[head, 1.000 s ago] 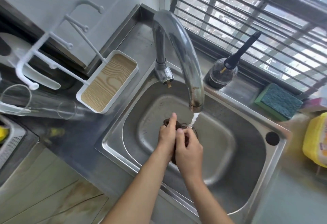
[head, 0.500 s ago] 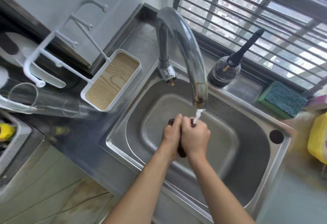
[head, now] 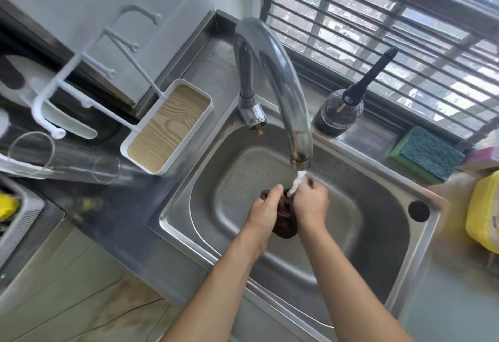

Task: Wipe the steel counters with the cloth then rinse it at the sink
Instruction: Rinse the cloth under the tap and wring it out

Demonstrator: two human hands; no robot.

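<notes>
- Two bare forearms come from the bottom of the frame and reach up into the sink (head: 172,223)
- The left hand (head: 266,208) grasps the dark cloth (head: 285,220) with curled fingers, a little below the centre of the frame
- The right hand (head: 310,202) also clutches the cloth, from the right side, so the cloth is bunched between both hands, over the sink bowl
- A white stream of water (head: 297,183) falls from the tap (head: 280,90) onto the cloth, just between the hands
- The tap spout has rust marks near its mouth
- A round hole (head: 418,210) is in the sink rim at the right
- On the left of the sink a white tray (head: 168,125) with a wood-pattern bottom stands on the steel counter (head: 113,206)
- A clear glass (head: 62,158) lies at the left edge of the frame
- A yellow container (head: 483,215) is at the right edge
- A green sponge (head: 426,154) lies at the upper right, beside the window sill
- A dark bottle (head: 340,115) with a long black nozzle stands behind the sink, near the window bars (head: 378,31)
</notes>
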